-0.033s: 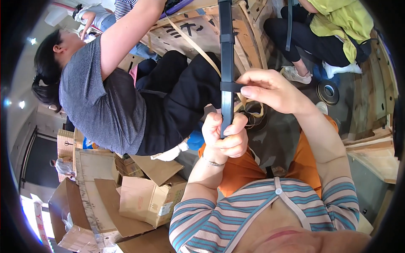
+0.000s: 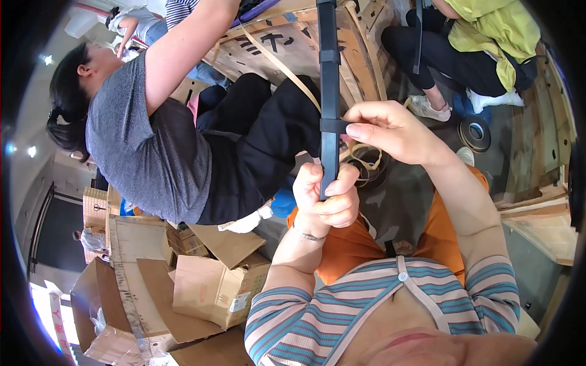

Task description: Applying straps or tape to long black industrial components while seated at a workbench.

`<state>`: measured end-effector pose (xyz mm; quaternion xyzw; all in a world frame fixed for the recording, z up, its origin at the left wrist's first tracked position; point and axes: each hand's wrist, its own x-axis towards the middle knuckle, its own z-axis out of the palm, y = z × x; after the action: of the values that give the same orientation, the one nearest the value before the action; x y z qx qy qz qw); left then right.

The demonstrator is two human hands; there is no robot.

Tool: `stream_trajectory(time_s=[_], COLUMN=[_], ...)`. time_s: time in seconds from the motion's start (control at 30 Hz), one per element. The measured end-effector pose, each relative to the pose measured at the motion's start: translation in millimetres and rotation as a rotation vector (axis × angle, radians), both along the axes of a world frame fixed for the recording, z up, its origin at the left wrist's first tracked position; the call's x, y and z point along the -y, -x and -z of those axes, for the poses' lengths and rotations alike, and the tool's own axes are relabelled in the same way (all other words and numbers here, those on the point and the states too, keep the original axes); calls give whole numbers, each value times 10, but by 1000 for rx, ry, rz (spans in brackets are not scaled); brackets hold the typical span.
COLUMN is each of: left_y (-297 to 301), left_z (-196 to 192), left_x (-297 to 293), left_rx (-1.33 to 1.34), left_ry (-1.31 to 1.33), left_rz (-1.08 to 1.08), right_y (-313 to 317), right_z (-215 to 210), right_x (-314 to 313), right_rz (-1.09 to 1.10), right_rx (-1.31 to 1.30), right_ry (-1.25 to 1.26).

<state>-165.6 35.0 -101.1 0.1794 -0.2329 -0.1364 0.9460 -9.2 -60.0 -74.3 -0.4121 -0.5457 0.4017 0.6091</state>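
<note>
A long, narrow black bar (image 2: 329, 88) stands upright before me, its top running out of the picture. My left hand (image 2: 329, 198) is closed around its lower end. Higher up, a short black band (image 2: 334, 125) goes across the bar. The thumb and fingers of my right hand (image 2: 397, 133) pinch that band's free end, just right of the bar. Another dark band (image 2: 329, 56) wraps the bar further up. Beside my left fingers, a small dark flat piece (image 2: 303, 160) shows, too partly hidden to name.
A person in a grey shirt (image 2: 146, 140) sits close on the left. Ahead is a wooden crate (image 2: 287, 46) with a pale strip (image 2: 278, 64). A tape roll (image 2: 474, 133) lies on the floor near a person in yellow-green (image 2: 488, 36). Cardboard boxes (image 2: 213, 287) are at lower left.
</note>
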Motion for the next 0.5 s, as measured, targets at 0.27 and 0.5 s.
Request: stream_trajectory(time_s=[0.27, 0.5], left_y=[8, 90], left_z=[83, 94], left_x=[53, 140], left_rx=[-92, -71], left_ry=[21, 51], left_rz=[42, -11], right_y=[103, 301], right_z=[18, 404], right_x=[35, -155], right_rz=[142, -38], right_rx=[68, -420], right_ry=[79, 255])
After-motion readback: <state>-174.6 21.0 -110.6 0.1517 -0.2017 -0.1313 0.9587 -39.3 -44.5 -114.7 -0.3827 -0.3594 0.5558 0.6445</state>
